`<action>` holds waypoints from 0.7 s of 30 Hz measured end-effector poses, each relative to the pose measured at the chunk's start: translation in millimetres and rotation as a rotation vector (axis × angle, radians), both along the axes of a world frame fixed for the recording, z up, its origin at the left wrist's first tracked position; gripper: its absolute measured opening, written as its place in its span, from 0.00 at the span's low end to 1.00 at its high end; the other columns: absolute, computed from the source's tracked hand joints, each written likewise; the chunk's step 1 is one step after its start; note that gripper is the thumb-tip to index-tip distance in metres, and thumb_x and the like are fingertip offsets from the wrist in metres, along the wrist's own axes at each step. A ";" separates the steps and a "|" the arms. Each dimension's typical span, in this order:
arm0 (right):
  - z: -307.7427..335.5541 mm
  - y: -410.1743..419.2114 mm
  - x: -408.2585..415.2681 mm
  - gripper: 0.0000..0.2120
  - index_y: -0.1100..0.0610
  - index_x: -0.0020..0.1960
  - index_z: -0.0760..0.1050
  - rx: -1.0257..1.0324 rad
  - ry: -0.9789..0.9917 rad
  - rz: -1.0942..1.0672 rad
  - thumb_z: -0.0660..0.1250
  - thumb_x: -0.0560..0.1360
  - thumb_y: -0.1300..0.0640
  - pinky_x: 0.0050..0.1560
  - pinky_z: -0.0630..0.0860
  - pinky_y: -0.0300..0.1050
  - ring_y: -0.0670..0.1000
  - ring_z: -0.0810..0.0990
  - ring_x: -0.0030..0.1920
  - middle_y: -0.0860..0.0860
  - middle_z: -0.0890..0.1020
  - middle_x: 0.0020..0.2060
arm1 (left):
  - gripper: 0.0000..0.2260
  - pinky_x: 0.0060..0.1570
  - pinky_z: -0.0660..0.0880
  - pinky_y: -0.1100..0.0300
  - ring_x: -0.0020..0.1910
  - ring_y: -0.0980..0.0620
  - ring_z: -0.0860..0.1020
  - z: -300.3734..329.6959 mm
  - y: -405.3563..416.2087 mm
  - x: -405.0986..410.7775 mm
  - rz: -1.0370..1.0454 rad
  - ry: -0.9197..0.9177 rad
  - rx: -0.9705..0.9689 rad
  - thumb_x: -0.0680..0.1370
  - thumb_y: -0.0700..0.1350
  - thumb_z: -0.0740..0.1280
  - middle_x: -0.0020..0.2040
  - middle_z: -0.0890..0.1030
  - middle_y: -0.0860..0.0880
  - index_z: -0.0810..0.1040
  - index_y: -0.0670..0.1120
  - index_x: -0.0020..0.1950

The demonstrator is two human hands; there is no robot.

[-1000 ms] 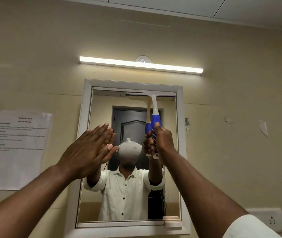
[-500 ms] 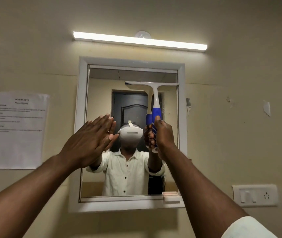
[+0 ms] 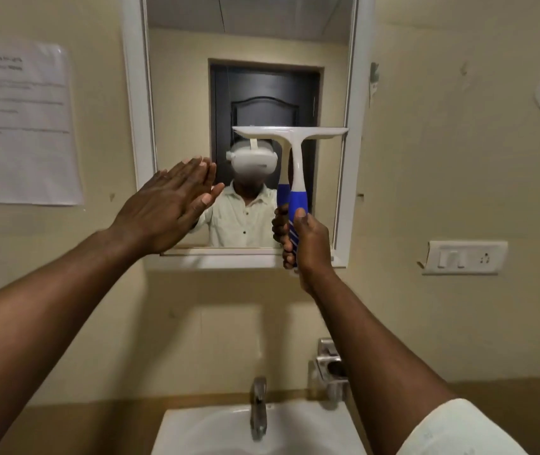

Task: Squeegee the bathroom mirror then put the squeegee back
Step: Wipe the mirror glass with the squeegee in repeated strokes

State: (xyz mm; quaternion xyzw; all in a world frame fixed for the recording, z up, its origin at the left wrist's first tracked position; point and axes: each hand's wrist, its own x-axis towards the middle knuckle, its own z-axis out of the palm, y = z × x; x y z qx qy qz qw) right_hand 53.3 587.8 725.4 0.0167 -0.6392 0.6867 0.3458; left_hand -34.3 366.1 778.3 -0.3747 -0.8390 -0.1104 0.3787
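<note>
Plastic, white and blue, makes up the squeegee [image 3: 296, 178]; I judge it light and stiff in the stem, with only the blade edge under the crossbar likely to give; the ribbed blue grip is where to take it, since the smooth white neck above looks slippery if wet. My right hand [image 3: 308, 244] holds it there now, fingers curled round the lower part of the grip and thumb laid up the front; the crossbar lies level against the mirror [image 3: 183, 93], about halfway down the right half of the glass, its right end just beside the white frame [image 3: 350, 159]. My left hand [image 3: 170, 205] is flat and spread, fingers straight and close together, raised before the lower left of the glass; whether the fingertips touch it I cannot tell. The glass is the fragile part, so I'd press evenly rather than hard.

Against half a second ago, the crossbar has come down from near the top of the mirror to mid-height; my right hand has dropped to the bottom rail of the frame; the view has tipped down, so the basin [image 3: 216, 431] and tap [image 3: 258, 408] now show and the strip light is gone from sight; my left hand keeps the same flat pose.
</note>
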 end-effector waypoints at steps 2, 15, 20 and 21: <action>-24.9 -2.5 5.4 0.17 0.59 0.50 0.73 -0.018 -0.025 0.009 0.55 0.81 0.47 0.21 0.64 0.36 0.44 0.66 0.22 0.51 0.70 0.29 | 0.33 0.74 0.48 0.53 0.75 0.59 0.46 -11.1 0.4 2.6 0.001 -0.015 -0.015 0.75 0.65 0.37 0.78 0.49 0.52 0.46 0.51 0.77; -147.4 -19.8 40.6 0.16 0.57 0.40 0.68 -0.182 -0.228 0.039 0.56 0.80 0.47 0.22 0.62 0.34 0.44 0.64 0.20 0.51 0.69 0.29 | 0.30 0.75 0.49 0.52 0.77 0.55 0.47 -88.5 -9.1 12.8 0.028 -0.179 -0.085 0.78 0.61 0.42 0.78 0.49 0.50 0.47 0.48 0.77; -160.7 -25.1 48.6 0.15 0.57 0.42 0.69 -0.205 -0.268 0.046 0.56 0.80 0.47 0.22 0.63 0.35 0.44 0.65 0.20 0.51 0.70 0.30 | 0.28 0.74 0.48 0.53 0.77 0.55 0.47 -104.2 -15.5 14.5 0.043 -0.197 -0.091 0.80 0.59 0.44 0.78 0.49 0.50 0.48 0.48 0.77; -161.6 -26.5 50.1 0.15 0.56 0.42 0.70 -0.208 -0.274 0.045 0.56 0.80 0.47 0.22 0.63 0.35 0.44 0.66 0.20 0.51 0.70 0.30 | 0.28 0.74 0.47 0.53 0.77 0.55 0.47 -106.0 -16.6 15.4 0.046 -0.200 -0.092 0.80 0.59 0.44 0.78 0.49 0.50 0.48 0.48 0.77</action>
